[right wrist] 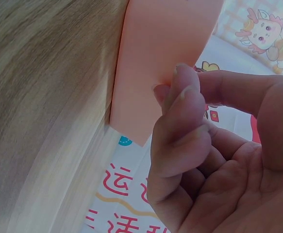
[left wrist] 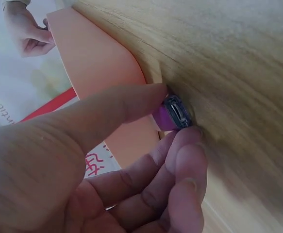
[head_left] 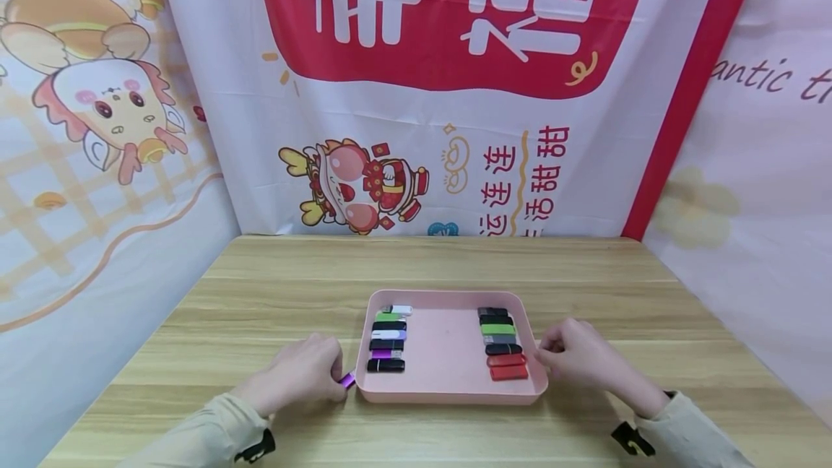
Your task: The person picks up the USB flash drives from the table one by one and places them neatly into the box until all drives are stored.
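Observation:
Just outside the left wall of a pink tray [head_left: 455,397], my left hand [head_left: 302,370] pinches a purple USB flash drive [head_left: 348,380] between thumb and fingers. The left wrist view shows the drive's metal connector end [left wrist: 176,112] facing the camera, close above the table. At the tray's opposite side, my right hand [head_left: 578,354] has its thumb and curled fingers at the rim, seemingly pinching the wall; the fingers [right wrist: 182,104] hide the exact contact. Inside the tray, a column of several USB drives [head_left: 388,344] lines the left side. Another column of several drives [head_left: 499,329] lies along the right.
The tray sits on a wood-grain table [head_left: 305,273]. A printed cloth [head_left: 585,165] with red lettering hangs behind the table, and patterned cloths [head_left: 97,165] hang at both sides. Bare tray floor [head_left: 445,352] lies between the two columns.

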Tool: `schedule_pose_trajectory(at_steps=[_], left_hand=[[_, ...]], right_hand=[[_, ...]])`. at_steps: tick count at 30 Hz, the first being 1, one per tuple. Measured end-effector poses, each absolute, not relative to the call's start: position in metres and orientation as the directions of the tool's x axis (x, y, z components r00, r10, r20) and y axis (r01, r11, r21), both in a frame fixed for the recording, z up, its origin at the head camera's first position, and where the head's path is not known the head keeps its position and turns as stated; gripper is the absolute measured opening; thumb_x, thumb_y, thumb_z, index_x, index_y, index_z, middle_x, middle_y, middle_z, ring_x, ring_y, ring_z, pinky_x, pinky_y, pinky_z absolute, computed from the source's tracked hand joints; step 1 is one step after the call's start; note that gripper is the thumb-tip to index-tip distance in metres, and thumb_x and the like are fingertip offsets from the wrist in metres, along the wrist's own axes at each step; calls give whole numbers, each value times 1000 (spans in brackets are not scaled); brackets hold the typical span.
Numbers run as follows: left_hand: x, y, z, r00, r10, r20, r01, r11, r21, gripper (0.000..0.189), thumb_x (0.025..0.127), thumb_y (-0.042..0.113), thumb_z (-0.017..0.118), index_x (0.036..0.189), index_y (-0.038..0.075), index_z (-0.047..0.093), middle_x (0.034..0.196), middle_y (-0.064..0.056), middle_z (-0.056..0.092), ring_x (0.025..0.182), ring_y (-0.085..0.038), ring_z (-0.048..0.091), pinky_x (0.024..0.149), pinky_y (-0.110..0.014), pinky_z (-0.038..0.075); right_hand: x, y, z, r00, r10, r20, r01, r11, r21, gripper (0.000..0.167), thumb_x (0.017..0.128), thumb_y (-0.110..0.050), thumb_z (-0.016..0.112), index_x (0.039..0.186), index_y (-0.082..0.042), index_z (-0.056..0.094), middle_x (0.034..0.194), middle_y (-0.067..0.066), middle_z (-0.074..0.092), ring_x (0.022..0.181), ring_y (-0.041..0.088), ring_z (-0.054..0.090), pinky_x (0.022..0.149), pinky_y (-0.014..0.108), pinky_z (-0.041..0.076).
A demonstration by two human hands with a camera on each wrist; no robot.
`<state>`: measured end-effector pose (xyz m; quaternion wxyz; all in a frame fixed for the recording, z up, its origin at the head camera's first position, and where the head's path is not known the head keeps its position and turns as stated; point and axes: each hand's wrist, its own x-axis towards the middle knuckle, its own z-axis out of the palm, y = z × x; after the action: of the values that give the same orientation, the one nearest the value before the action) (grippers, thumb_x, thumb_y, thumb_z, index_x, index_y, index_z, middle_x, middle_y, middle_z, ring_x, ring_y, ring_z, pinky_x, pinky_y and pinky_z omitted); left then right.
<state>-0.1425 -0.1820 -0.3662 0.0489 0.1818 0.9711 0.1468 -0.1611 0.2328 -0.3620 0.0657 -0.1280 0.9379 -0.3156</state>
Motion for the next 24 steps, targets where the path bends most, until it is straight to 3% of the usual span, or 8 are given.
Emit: schedule_pose_trajectory(at_steps=[3,11,24], left_hand=[[-143,-183,-366,-920,390,-38,362,882,302,29,65,21,80,57,19,53,51,8,47,48,-7,42,42,-26,29],[-143,-186,-371,-893,450,-7,431,860,274,29,70,19,78,58,20,51,52,10,46,46,-5,41,41,-26,32],[-149,-199,-376,-833,539,125,548,768,332,25,68,5,73,63,15,51,53,10,44,44,-3,40,40,-23,38]], right_hand=[[-161,233,-361,-958,-285,-37,-204,765,-610,15,88,-11,71,73,-10,69,63,-1,60,57,14,55,51,29,46],[-160,233,-361,-953,-300,-33,-216,755,-620,16,88,-10,70,73,-9,69,63,-1,60,57,15,55,51,29,47],[-160,233,-363,-949,-316,-2,-248,748,-616,17,88,-9,70,71,-10,68,61,-2,59,55,14,56,49,28,46]])
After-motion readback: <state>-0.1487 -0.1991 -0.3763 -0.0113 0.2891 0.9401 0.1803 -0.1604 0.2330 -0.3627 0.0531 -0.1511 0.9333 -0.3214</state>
